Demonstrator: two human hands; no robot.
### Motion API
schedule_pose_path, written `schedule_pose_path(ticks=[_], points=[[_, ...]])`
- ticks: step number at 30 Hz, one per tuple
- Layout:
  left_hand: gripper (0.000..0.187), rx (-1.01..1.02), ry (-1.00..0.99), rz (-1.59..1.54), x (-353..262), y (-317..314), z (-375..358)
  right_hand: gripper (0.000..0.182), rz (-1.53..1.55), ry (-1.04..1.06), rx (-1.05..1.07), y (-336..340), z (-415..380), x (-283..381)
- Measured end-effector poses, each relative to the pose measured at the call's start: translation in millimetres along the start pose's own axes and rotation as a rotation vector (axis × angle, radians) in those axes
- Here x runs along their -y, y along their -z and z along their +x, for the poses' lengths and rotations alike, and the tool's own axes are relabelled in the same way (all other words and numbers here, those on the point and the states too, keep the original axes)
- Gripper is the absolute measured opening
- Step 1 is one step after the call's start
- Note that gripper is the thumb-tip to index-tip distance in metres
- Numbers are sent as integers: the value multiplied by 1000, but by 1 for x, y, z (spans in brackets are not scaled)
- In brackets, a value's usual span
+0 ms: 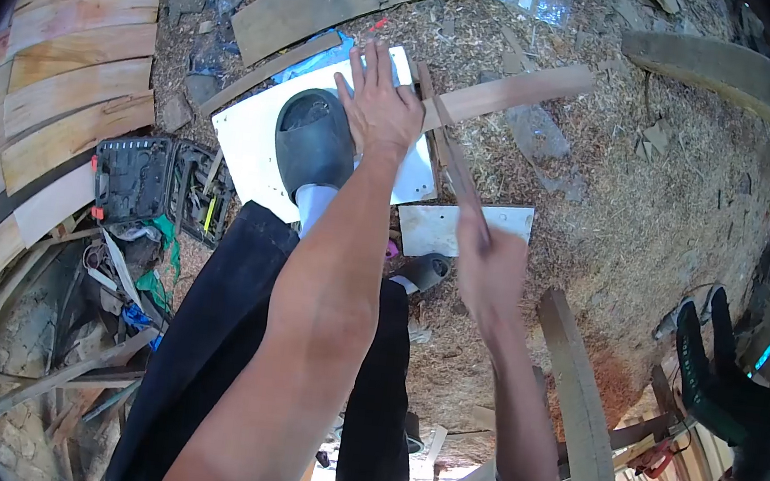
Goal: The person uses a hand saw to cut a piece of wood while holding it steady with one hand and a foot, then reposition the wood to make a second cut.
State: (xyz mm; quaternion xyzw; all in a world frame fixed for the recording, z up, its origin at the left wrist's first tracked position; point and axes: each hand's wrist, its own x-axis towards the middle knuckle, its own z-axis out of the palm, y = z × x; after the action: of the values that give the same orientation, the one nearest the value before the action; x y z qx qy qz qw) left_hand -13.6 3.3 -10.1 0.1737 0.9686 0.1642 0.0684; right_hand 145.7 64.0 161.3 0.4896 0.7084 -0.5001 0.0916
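My left hand (385, 107) presses palm down, fingers spread, on a white board (249, 144). Beside it on that board stands my foot in a dark slipper (315, 142). My right hand (493, 267) is wrapped round the lower end of a long, narrow saw-like blade (457, 168), both smeared by motion. The blade slants up and left, and its far end overlaps a flat wooden strip (525, 95) near the board's right edge. That strip sticks out to the right over the sawdust. A smaller white panel (424, 230) lies just left of my right hand.
An opened black tool case (131, 178) lies at left, below stacked wooden planks (82, 68). Thick timber beams (582, 425) rise at lower right, and a curved beam (717, 79) lies at upper right. Another person (720, 383) is at the far right. Wood chips cover the ground.
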Motion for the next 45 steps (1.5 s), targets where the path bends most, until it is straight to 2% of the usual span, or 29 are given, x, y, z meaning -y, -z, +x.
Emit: schedule_pose_path(ticks=[3, 7, 9, 12, 14, 16, 18, 22, 24, 26, 29, 31, 33, 36, 38, 39, 40, 41, 44, 45], points=[[65, 12, -6, 37, 2, 1, 8, 58, -16, 2, -11, -18, 29, 5], [65, 9, -24, 31, -2, 5, 6, 57, 15, -14, 88, 7, 39, 7], [68, 66, 18, -14, -2, 9, 5, 57, 32, 32, 49, -6, 32, 7], [73, 38, -21, -27, -2, 8, -2, 57, 39, 91, -14, -18, 13, 7], [75, 42, -69, -44, -3, 7, -9, 58, 58, -22, -78, -24, -1, 3], [76, 43, -80, -57, -1, 7, -18, 59, 86, -54, -18, -18, -13, 1], [73, 79, -78, -6, -4, 8, -15, 59, 69, -190, 26, 1, -24, 21], [77, 96, -65, -16, -3, 7, -13, 58, 31, -247, 24, 45, -97, 43], [77, 96, -69, -10, -4, 5, -14, 58, -1, -267, 28, 47, -96, 34], [77, 99, -69, 21, -3, 5, -12, 60, -14, -235, 17, 35, -79, 24], [79, 117, -69, 19, -3, 6, -15, 63, 2, -189, 29, -8, -2, 20], [79, 113, -67, -5, -3, 7, -12, 64, -55, -61, -64, -38, 49, 20], [79, 114, -64, -18, -2, 8, -9, 62, -62, -18, -86, -50, 75, 25], [78, 123, -56, -41, -4, 7, -18, 62, -63, 17, -127, -46, 60, 15], [77, 106, -55, -24, -1, 7, -11, 49, -29, -238, 108, 1, -10, 36], [77, 96, -59, -21, -1, 6, -11, 41, 2, -140, 21, 12, -41, 34], [77, 88, -63, -19, -2, 5, -13, 44, 17, -185, 31, 26, -74, 33], [77, 90, -58, -23, -4, 4, -14, 55, 36, -227, 38, 37, -94, 32], [77, 91, -70, 5, -4, 5, -13, 52, 9, -255, 26, 43, -100, 27], [76, 81, -70, 12, -5, 5, -11, 53, 7, -192, 3, 36, -90, 24]])
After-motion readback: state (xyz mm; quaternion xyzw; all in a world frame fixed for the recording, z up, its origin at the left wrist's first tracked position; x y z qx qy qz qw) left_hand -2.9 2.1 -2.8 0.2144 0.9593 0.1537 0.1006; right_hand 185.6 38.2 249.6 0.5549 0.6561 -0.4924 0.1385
